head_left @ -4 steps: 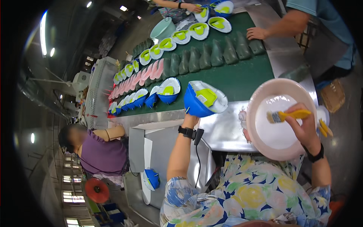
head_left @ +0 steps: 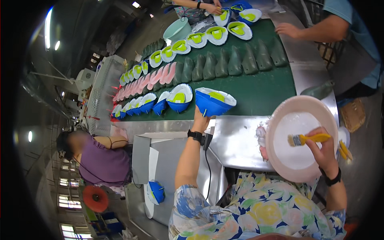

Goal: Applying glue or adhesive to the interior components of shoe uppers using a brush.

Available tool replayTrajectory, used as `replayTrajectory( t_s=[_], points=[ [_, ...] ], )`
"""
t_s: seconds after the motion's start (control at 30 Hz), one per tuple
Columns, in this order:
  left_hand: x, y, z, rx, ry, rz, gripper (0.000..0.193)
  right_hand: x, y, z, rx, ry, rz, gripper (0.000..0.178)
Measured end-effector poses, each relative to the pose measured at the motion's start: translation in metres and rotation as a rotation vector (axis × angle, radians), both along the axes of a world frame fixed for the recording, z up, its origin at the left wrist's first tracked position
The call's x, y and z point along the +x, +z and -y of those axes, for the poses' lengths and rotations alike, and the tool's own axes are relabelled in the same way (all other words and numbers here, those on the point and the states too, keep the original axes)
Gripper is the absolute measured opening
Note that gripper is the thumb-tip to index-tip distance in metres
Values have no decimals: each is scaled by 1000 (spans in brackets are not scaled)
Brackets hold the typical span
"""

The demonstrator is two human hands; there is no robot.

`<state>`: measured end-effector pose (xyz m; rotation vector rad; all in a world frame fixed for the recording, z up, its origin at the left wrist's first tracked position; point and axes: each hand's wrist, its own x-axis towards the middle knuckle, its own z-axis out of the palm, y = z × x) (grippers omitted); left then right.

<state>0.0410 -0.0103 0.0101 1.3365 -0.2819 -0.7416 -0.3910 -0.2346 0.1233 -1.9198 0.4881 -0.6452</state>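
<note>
My left hand (head_left: 201, 119) holds up a blue shoe upper (head_left: 214, 106) with a white lining and a yellow-green tongue, gripping it from below near the belt's front edge. Most of those fingers are hidden behind the upper. In my right hand (head_left: 325, 154) is a paintbrush (head_left: 316, 138) with a yellow handle, pinched between thumb and fingers. Its pale bristles point left over a pink basin (head_left: 273, 150) of white liquid (head_left: 291, 125).
A green conveyor belt (head_left: 264, 90) carries dark green shoe lasts (head_left: 235, 62), pink-topped pieces (head_left: 156, 77) and rows of blue uppers (head_left: 179, 98). Co-workers stand at the left, far side and right. One upper (head_left: 156, 192) lies in a grey bin (head_left: 170, 170). Yellow-handled tools (head_left: 345, 151) lie beside the basin.
The upper in my left hand has tipped, showing more blue outside and less lining. The right-hand co-worker's hand has lifted off the lasts. The whole view has shifted slightly.
</note>
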Motion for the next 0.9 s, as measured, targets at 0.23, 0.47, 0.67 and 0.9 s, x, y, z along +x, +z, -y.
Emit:
replayTrajectory(
  t_s=[0.23,0.47,0.67,0.9],
  points=[
    [105,-69,-9,87,156,47,53,5,-13,-1,156,-104,-170,9],
    [139,-60,-106,774,474,661,52,7,-33,43,215,134,-230,14],
    [-56,98,-342,961,242,180,53,24,-36,105,103,351,-311,15],
    [-355,73,-510,1202,-743,-435,61,70,-66,89,155,547,-339,17]
  ],
)
